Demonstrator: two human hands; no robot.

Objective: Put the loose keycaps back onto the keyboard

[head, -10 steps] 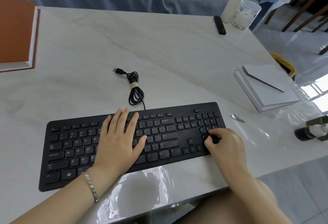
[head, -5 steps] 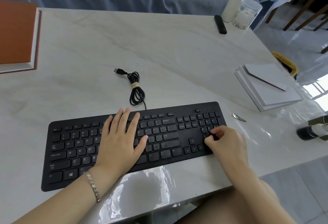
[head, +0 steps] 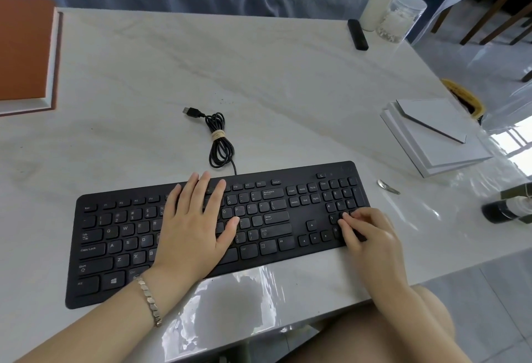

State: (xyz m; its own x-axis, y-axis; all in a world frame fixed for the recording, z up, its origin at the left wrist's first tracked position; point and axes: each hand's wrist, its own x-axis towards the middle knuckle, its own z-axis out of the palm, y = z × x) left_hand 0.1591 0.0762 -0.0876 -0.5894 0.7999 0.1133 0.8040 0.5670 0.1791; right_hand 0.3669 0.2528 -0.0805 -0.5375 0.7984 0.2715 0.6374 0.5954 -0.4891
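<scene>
Down at the numpad end of the flat black plastic keyboard [head: 299, 218], we're working with the right hand [head: 371, 236]: fingers bent, thumb and fingertips [head: 347, 217] bunched together, touching down on the lower numpad rows. Whether a keycap is getting pinched under them, we honestly can't tell, they're covering that spot. Across the keyboard's middle we're laying the left hand [head: 193, 224] flat, fingers straight and slightly spread, holding nothing, just pressing on the letter keys, probably steadying the board. We aren't seeing any loose caps lying around the keyboard, so we're guessing this is one of the last. Handling-wise, we're figuring these caps are tiny, light, hard and a bit slick, so pinching one by two opposite sides and pushing straight down on top is the way; going in crooked could hurt the little clips underneath. Just right of the keyboard a small silvery metal tool [head: 388, 186] is lying on the white marble-look table [head: 259, 89].
</scene>
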